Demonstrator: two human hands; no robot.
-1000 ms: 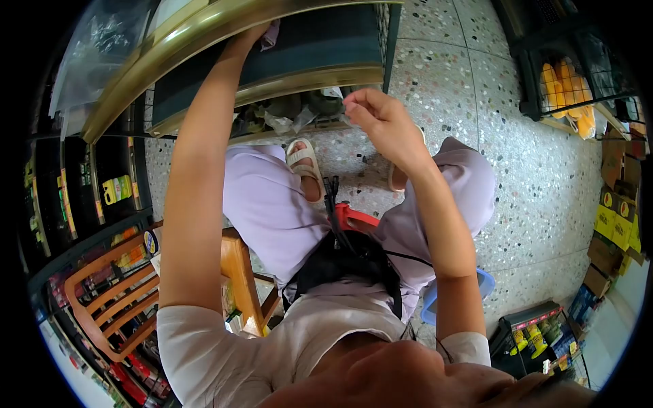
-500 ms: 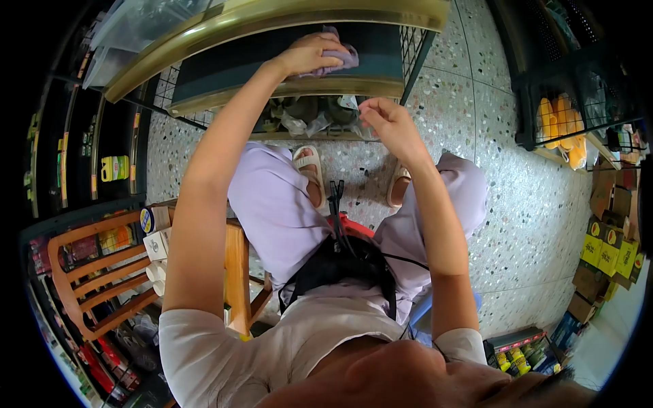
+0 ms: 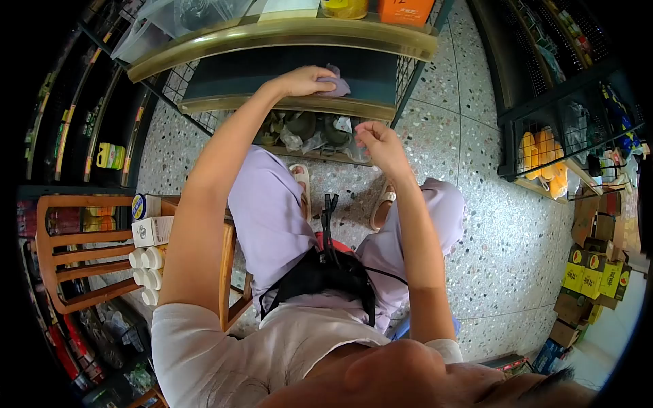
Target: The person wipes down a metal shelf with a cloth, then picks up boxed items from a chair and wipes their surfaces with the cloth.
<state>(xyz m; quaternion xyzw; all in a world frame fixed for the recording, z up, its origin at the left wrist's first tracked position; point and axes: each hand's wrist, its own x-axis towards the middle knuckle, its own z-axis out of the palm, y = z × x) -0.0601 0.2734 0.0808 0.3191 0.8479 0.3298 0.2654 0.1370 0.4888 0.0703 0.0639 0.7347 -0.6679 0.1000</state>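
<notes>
My left hand [image 3: 303, 81] is closed around a crumpled purple cloth [image 3: 335, 84], which rests on the dark shelf board [image 3: 238, 76] near its gold front edge. My right hand [image 3: 381, 144] hovers just below and in front of that edge, towards its right end. Its fingers are loosely curled together, and nothing shows in them. Under the board, a lower shelf holds dark rounded items and clear plastic bags [image 3: 294, 138], partly hidden by the edge and my right hand.
On the upper shelf stand a yellow-lidded jar [image 3: 345, 7], an orange box [image 3: 407, 9] and clear plastic bins. A wooden chair [image 3: 88, 255] at my left bears white-capped bottles [image 3: 146, 272] and boxes. Another rack [image 3: 544, 115] stands at right, with stacked cartons [image 3: 592, 275] behind it.
My left hand has slid the cloth slightly left along the board. The view has shifted, showing more of the upper shelf. My right hand keeps its curled shape near the edge.
</notes>
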